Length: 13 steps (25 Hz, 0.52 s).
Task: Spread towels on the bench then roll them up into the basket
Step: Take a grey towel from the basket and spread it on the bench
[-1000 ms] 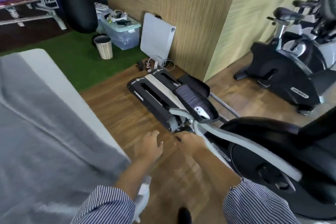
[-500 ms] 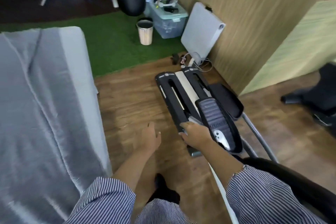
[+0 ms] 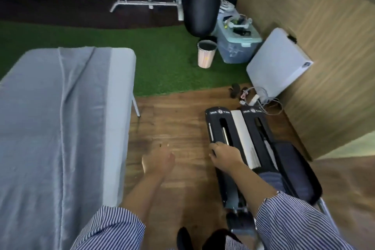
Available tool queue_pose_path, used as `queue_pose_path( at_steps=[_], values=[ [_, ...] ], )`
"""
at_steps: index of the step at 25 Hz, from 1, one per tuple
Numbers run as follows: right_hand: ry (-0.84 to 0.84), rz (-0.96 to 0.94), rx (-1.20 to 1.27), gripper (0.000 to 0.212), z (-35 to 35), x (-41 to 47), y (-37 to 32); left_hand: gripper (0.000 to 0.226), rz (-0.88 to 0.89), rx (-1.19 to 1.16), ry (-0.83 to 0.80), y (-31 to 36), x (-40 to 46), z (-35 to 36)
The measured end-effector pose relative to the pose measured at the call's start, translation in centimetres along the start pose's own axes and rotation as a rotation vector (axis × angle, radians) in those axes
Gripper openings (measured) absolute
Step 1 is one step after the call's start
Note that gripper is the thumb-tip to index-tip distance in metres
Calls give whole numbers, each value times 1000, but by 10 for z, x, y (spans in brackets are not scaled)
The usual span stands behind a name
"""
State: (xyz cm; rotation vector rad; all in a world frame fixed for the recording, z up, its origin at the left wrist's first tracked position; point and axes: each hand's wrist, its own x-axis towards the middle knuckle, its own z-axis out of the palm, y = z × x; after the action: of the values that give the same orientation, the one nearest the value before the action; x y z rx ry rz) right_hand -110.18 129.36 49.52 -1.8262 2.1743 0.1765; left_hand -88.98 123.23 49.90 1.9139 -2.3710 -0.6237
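A grey towel (image 3: 52, 128) lies spread along the bench (image 3: 119, 107), stopping short of the bench's right edge. Wood floor (image 3: 178, 128) lies between that edge and the black exercise machine (image 3: 257, 144). The left hand (image 3: 160, 160) hangs over this floor, fingers relaxed, holding nothing. The right hand (image 3: 225, 154) rests on the machine's left rail; its fingers curl loosely and grip nothing.
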Motion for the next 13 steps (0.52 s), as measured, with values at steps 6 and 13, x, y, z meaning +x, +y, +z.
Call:
queue_pose_path(
  at_steps=[6, 13],
  values=[
    [-63, -244, -161, 44, -47, 140, -28, 27, -314, 20, 107, -50, 86, -48],
    [106, -498, -165, 42, -125, 336, -80, 24, -619, -77, 179, -75, 201, -91]
  ],
)
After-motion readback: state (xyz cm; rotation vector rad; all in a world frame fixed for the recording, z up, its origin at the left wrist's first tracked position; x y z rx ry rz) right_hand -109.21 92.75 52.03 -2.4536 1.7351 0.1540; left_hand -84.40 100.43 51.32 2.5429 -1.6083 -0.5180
